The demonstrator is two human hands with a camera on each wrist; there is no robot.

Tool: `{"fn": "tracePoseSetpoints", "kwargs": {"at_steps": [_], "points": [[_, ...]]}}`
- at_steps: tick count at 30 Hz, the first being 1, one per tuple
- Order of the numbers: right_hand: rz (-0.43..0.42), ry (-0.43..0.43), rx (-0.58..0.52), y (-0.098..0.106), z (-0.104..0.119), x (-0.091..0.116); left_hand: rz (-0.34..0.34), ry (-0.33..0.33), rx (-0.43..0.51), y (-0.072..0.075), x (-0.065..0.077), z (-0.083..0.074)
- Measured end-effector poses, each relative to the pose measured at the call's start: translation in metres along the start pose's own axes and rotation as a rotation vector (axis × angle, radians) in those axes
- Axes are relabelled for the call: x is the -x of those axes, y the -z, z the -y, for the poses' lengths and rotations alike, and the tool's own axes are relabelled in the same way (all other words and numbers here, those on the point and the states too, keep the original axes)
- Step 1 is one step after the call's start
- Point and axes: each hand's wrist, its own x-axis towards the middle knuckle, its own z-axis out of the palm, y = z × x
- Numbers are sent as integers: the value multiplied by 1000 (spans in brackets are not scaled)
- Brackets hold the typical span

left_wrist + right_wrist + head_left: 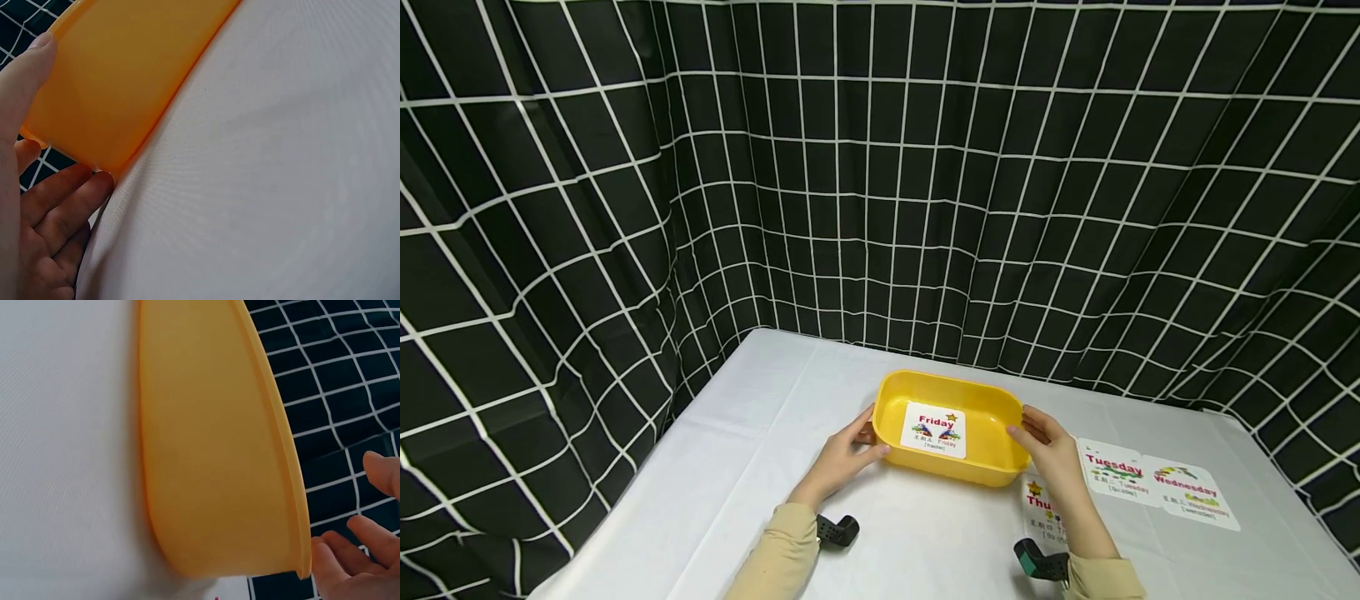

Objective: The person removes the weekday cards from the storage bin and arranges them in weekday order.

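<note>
A yellow plastic box [951,464] sits on the white table, seen from above in the head view. A Friday card [934,430] lies face up inside it. My left hand [846,460] holds the left end: the thumb [40,59] is on the near wall by the rim, the fingers [75,203] round the end. At the right end, my right hand [1051,450] has its fingers [350,550] loosely bent just beyond the rim; the thumb [382,470] stands above it. A Thursday card [1037,521] is partly hidden under the right forearm.
A Tuesday card [1116,473] and a Wednesday card [1197,493] lie side by side on the white tablecloth [730,467], to the right of the box. Behind and on both sides hangs a black curtain [895,183] with a white grid.
</note>
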Motion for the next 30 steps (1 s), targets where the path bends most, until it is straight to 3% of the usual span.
{"fn": "tracePoseSetpoints", "kwargs": {"at_steps": [8, 30], "points": [[33, -21, 43, -8, 2, -7, 5, 6, 3, -1, -1, 1], [103, -11, -109, -28, 12, -22, -3, 22, -8, -1, -1, 2]]}}
